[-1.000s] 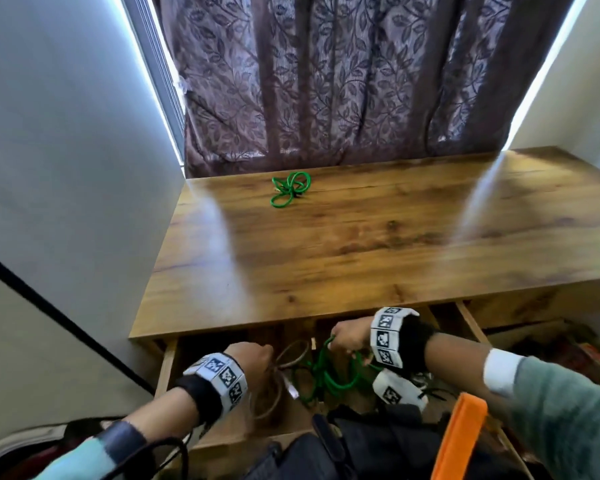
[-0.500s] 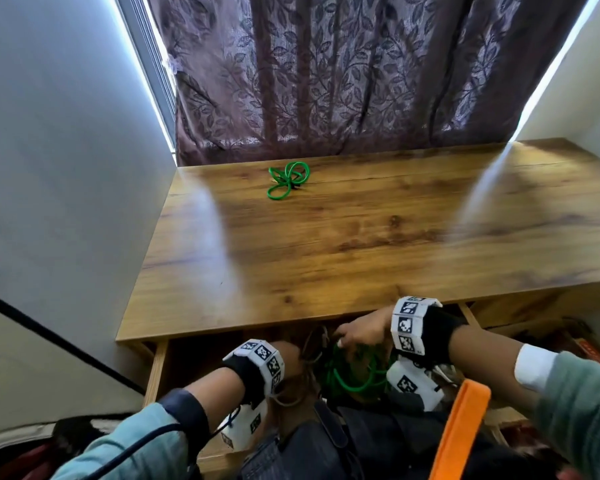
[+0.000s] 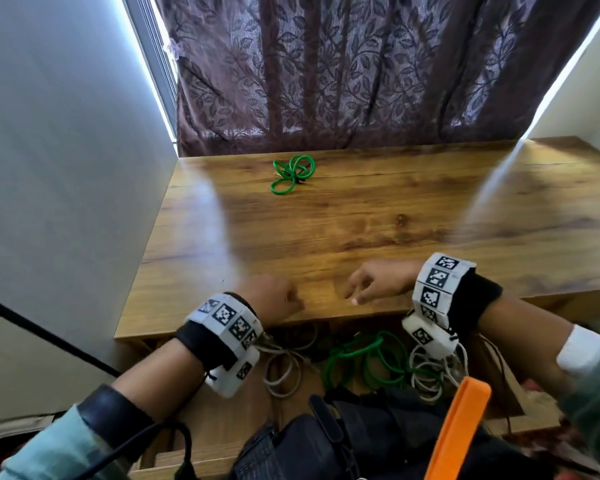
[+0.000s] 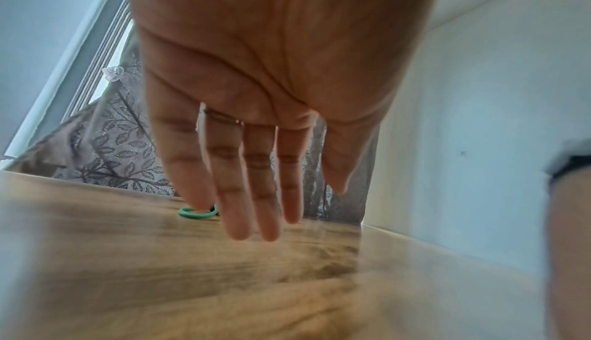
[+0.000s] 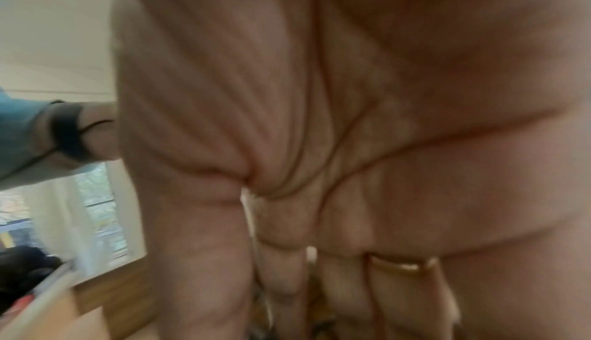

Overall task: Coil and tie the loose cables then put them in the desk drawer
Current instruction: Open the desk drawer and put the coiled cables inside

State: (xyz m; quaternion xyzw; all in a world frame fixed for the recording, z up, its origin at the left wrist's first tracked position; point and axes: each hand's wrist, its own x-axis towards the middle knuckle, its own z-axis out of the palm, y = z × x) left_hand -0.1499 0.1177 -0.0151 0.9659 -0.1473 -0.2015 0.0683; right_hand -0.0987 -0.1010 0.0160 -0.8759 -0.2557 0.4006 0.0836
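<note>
Below desk edge (image 3: 222, 327), open drawer (image 3: 291, 407) holds green cable (image 3: 361, 358), white cables (image 3: 426, 372).

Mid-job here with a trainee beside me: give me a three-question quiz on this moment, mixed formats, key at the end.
1. True or false: the left hand grips a cable.
2. Multiple choice: where does the green cable that is not yet put away lie? A) at the far side of the desk, near the curtain; B) in the right hand; C) on the floor.
3. Fill in: the open drawer holds a green coil and ____ coloured cables.

Key: 1 false, its fingers are straight and hold nothing. 2 A. 3 white.
</note>
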